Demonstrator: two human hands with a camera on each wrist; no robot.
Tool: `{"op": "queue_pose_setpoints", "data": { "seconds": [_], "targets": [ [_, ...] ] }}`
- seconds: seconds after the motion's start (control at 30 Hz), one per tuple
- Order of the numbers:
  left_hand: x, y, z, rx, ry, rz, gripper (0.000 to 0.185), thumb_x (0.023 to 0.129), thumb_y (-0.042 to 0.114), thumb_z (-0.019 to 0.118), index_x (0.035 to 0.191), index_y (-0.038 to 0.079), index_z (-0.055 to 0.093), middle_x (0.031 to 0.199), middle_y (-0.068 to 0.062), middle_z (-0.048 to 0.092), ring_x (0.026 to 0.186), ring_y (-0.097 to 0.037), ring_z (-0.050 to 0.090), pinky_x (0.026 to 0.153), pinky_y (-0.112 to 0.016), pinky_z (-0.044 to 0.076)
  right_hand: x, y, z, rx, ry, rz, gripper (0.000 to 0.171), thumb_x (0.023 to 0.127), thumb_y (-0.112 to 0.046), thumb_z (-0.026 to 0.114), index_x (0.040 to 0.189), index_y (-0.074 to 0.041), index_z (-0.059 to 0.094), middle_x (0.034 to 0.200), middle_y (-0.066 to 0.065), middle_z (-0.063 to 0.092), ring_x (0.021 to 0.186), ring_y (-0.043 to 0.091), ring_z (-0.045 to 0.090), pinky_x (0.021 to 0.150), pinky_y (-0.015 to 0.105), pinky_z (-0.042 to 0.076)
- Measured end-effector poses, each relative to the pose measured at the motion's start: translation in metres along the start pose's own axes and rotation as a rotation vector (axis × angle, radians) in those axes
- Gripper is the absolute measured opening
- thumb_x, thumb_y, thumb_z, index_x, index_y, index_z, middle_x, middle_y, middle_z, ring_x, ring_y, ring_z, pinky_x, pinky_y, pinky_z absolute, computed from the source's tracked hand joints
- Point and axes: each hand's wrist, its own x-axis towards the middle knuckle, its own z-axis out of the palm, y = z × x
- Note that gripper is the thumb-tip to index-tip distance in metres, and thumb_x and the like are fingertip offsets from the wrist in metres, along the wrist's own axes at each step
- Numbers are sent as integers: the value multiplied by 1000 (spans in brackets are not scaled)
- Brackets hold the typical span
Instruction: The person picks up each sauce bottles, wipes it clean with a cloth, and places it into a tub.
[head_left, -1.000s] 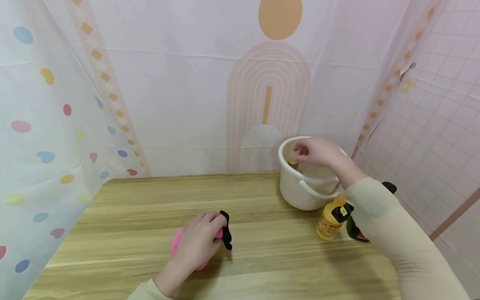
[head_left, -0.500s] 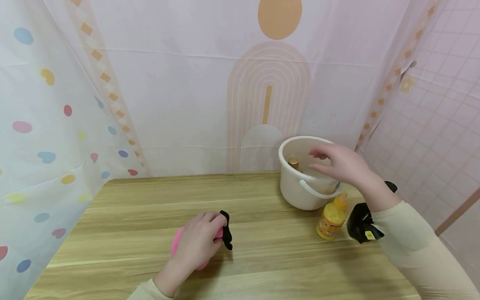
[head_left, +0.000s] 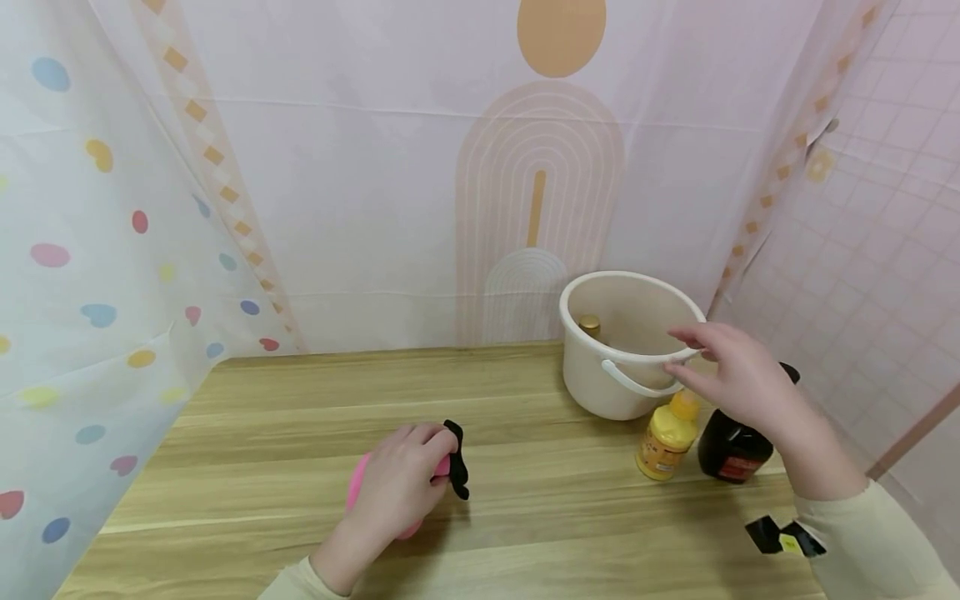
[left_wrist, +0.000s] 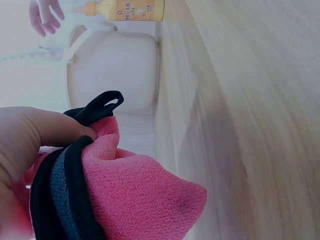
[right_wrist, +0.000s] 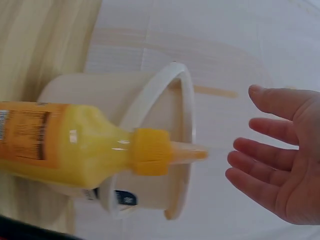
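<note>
My left hand (head_left: 397, 479) grips a pink terry cloth (left_wrist: 145, 195) low over the table; its black loop (left_wrist: 107, 102) sticks out past my thumb in the left wrist view. A black and grey band crosses the folded fabric. Fingers spread and holding nothing, my right hand (head_left: 742, 379) hovers by the right rim of a cream bucket (head_left: 600, 387). Below it stand a yellow squeeze bottle (head_left: 666, 437) with an orange nozzle and a dark bottle (head_left: 733, 450) with a red label. Inside the bucket a gold-topped item (head_left: 589, 323) shows, its lower part hidden.
The wooden table (head_left: 300, 408) runs back to a patterned curtain (head_left: 360, 217), with more curtain at both sides. The bucket's pale handle (head_left: 637, 383) hangs down its front, close to the squeeze bottle.
My right hand has drawn back from over the bucket's inside, moving right and toward me, bringing the two bottles into fuller view. The left hand and cloth have stayed put.
</note>
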Motion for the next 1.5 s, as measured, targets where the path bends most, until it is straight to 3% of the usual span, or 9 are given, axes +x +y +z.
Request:
{"op": "queue_pose_setpoints", "data": {
  "seconds": [0.43, 0.67, 0.9, 1.33, 1.5],
  "targets": [
    [0, 0, -1, 7, -6, 5, 39, 56, 1, 80, 83, 21, 60, 93, 1, 67, 81, -23, 62, 69, -36, 51, -37, 6, 32, 82, 64, 122, 57, 83, -5, 78, 131, 9, 51, 122, 29, 57, 107, 45, 58, 79, 54, 53],
    [0, 1, -2, 3, -9, -1, 39, 57, 0, 79, 82, 21, 59, 93, 1, 68, 83, -23, 63, 69, -37, 52, -46, 11, 47, 100, 62, 199, 61, 82, -4, 78, 134, 7, 48, 115, 30, 59, 97, 44, 64, 78, 54, 54],
    [1, 3, -2, -2, 1, -9, 40, 56, -1, 81, 83, 20, 60, 94, -2, 69, 85, -25, 64, 70, -39, 53, -51, 15, 56, 82, 101, 207, 45, 80, -2, 79, 117, 7, 57, 97, 16, 61, 87, 37, 66, 74, 50, 55],
    [5, 7, 0, -31, 22, -47, 39, 59, -1, 79, 85, 20, 60, 96, -1, 69, 83, -24, 63, 67, -38, 52, -53, 18, 61, 62, 85, 258, 32, 81, -4, 78, 105, 4, 58, 91, 14, 63, 82, 33, 66, 71, 48, 54],
    [5, 7, 0, -30, 18, -53, 39, 58, -1, 80, 84, 19, 60, 96, -1, 69, 83, -24, 62, 67, -38, 52, -51, 14, 63, 70, 96, 243, 30, 78, -2, 80, 100, 2, 60, 88, 10, 63, 80, 28, 66, 67, 40, 55]
  ]
}}
